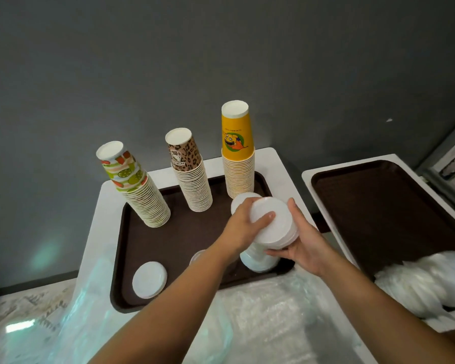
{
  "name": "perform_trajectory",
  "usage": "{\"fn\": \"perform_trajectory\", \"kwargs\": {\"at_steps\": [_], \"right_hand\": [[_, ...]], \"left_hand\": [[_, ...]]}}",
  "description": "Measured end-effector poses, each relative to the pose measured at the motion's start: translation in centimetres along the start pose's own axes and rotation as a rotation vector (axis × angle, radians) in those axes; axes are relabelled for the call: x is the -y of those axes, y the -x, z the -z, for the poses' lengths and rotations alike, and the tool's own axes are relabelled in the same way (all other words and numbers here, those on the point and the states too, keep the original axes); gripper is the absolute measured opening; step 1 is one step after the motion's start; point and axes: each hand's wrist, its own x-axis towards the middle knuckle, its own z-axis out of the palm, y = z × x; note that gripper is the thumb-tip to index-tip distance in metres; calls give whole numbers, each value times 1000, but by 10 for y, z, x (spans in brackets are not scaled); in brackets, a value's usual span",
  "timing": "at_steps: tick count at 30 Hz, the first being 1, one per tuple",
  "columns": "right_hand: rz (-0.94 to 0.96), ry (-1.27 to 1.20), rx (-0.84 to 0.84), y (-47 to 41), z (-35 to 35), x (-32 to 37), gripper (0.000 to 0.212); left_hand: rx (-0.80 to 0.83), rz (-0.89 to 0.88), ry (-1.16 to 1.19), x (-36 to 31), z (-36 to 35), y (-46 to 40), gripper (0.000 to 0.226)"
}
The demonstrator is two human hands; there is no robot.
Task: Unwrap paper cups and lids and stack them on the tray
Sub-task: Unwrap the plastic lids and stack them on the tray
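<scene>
Both my hands, left and right, grip a tilted lid stack, axis leaning near-right, apparently over the brown tray on the white tabletop; grey wall behind

Three upturned cup stacks stand in a row along the back of the tray on the bench; a lid stack sits front left; to the right, a second tray holds wrapped lids.

Both hands curled in grip
</scene>
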Motion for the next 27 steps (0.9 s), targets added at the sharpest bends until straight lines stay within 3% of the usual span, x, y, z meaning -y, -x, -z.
{"fn": "perform_trajectory", "kwargs": {"at_steps": [4,7,11,14,17,24,27], "right_hand": [[267,612,-359,-11,-15,-5,43],[290,939,-382,-16,-22,-13,42],[309,1137,-437,-22,-19,-25,44],[328,1181,-412,-27,-16,-31,42],[358,1070,-361,-33,-16,-32,39],[398,1084,-457,-35,-10,-38,41],[351,970,-451,-35,-7,-43,43]], "left_hand": [[-97,71,-174,6,0,3,45],[-174,151,-216,15,-6,5,44],[-267,201,-184,29,-15,9,39],[-340,179,-193,37,-22,8,35],[-366,169,-158,38,-26,6,35],[-398,126,-126,42,-29,-1,36],[-404,120,-154,43,-31,0,36]]}}
